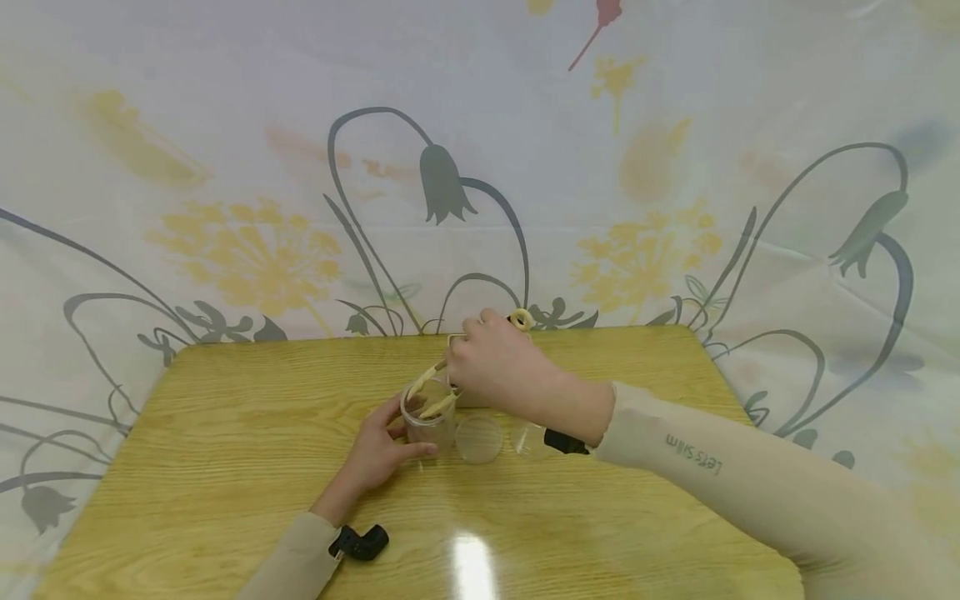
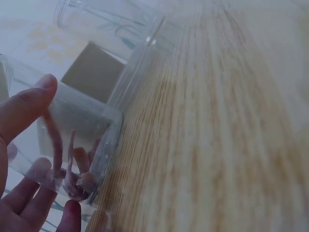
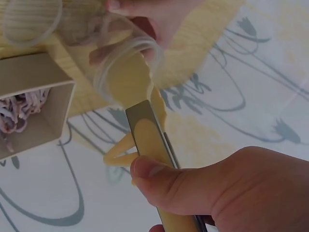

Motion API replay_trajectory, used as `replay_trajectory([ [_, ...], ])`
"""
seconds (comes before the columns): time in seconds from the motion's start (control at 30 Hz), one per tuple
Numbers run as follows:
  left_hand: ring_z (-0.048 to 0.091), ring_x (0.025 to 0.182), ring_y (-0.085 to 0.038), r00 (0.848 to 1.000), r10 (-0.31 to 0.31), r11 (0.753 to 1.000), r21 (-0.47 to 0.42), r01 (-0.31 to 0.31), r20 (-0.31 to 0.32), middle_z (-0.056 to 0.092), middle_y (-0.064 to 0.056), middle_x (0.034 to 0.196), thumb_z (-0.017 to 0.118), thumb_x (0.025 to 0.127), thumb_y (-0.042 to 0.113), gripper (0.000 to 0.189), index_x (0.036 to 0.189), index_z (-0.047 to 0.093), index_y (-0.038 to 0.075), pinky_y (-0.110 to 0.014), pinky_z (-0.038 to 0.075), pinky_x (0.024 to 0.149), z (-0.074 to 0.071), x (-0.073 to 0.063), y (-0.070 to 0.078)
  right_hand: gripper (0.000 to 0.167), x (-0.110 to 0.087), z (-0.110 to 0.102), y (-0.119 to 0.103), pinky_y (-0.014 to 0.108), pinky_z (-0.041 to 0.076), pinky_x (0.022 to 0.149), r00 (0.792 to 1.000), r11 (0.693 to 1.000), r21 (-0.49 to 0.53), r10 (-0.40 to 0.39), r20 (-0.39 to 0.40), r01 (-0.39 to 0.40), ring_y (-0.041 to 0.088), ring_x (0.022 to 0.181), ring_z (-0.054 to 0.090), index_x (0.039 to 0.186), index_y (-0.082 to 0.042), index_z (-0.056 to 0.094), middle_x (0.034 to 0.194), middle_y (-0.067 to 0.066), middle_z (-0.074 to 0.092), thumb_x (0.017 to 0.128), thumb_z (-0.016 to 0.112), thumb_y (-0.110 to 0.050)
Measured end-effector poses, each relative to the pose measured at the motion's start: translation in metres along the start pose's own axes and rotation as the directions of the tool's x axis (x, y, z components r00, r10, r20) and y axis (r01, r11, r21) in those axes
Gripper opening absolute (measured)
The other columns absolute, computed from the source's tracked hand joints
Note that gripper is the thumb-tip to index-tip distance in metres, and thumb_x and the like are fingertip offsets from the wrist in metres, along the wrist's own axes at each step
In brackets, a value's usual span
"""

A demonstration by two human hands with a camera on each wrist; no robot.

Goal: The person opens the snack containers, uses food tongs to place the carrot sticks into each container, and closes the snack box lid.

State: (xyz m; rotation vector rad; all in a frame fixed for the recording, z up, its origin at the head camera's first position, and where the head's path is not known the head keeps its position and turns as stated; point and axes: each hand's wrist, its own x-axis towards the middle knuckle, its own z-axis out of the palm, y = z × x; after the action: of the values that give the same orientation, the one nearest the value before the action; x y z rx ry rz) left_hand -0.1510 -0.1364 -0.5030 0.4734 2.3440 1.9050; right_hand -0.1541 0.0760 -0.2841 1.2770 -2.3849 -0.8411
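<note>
My left hand [image 1: 377, 454] holds a clear plastic jar [image 1: 433, 437] from the side, thumb and fingers spread around its wall. Several purplish-brown strips [image 2: 70, 164] lie at the bottom of the jar. In my right hand [image 1: 498, 362] is a pair of metal tongs [image 3: 149, 133] with cream-yellow ends, pinched between thumb and fingers. The tongs' ends [image 1: 438, 406] point down into the jar's mouth, spread apart. Beside the jar stands a beige box [image 3: 36, 70], largely hidden by my right hand in the head view, with more purplish strips [image 3: 21, 111] in it.
To the right of the held jar, two more clear round containers [image 1: 478, 440] [image 1: 532, 440] stand on the wood-grain table [image 1: 285, 408]. A white cloth with printed flowers [image 1: 510, 167] hangs behind the table's back edge.
</note>
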Motion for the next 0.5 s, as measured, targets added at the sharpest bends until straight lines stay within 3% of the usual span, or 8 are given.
replay_trajectory([
  [0.2, 0.06, 0.115, -0.041, 1.0, -0.021, 1.0, 0.009, 0.021, -0.008, 0.052, -0.02, 0.141, 0.085, 0.077, 0.003, 0.082, 0.147, 0.045, 0.005, -0.044, 0.054, 0.089, 0.001, 0.001, 0.002, 0.02, -0.013, 0.0, 0.019, 0.033, 0.047, 0.072, 0.998, 0.996, 0.068, 0.054, 0.008, -0.055, 0.019, 0.083, 0.06, 0.113, -0.016, 0.074, 0.097, -0.003, 0.07, 0.095, 0.069, -0.023],
  [0.33, 0.062, 0.113, -0.042, 0.999, -0.048, 0.999, -0.004, 0.048, -0.001, 0.052, -0.019, 0.141, 0.086, 0.077, 0.004, 0.082, 0.148, 0.045, 0.007, -0.041, 0.056, 0.087, 0.0, 0.001, 0.002, 0.025, -0.024, 0.005, 0.034, 0.034, 0.049, 0.072, 0.996, 0.99, 0.109, 0.084, 0.023, -0.086, 0.021, 0.085, 0.061, 0.118, -0.015, 0.071, 0.103, -0.002, 0.071, 0.093, 0.071, -0.02],
  [0.5, 0.062, 0.11, -0.044, 0.999, -0.038, 0.999, -0.01, 0.038, 0.002, 0.051, -0.021, 0.142, 0.087, 0.076, 0.005, 0.083, 0.147, 0.045, 0.006, -0.04, 0.056, 0.085, 0.0, -0.001, 0.001, 0.041, -0.037, 0.017, 0.055, 0.038, 0.051, 0.077, 0.987, 0.964, 0.217, 0.14, 0.078, -0.153, 0.025, 0.091, 0.064, 0.123, -0.014, 0.069, 0.11, 0.001, 0.072, 0.084, 0.079, -0.017],
])
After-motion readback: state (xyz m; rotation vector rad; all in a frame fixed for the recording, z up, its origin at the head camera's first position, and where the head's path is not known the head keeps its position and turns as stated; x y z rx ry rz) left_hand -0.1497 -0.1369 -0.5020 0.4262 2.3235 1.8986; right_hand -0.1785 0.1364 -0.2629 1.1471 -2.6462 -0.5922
